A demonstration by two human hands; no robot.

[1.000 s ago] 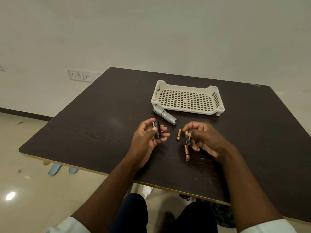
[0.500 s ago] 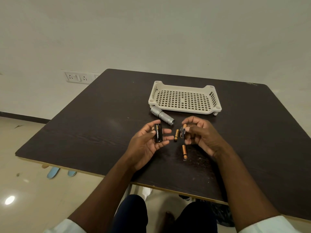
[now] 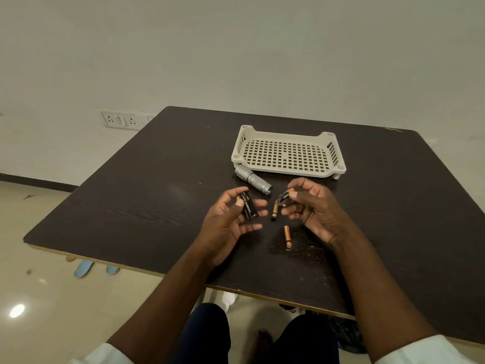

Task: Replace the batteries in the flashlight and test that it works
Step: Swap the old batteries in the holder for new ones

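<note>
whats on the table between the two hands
In the head view, one battery lies on the dark table between the left hand and right hand; another battery lies nearer the person.

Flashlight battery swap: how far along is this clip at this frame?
Done: the flashlight body lies opened on the table by the tray. In hand: the left hand holds a black battery holder with cells in it; the right hand pinches one battery. Two loose batteries lie on the table. Left: finish loading, reassemble, test.
</note>
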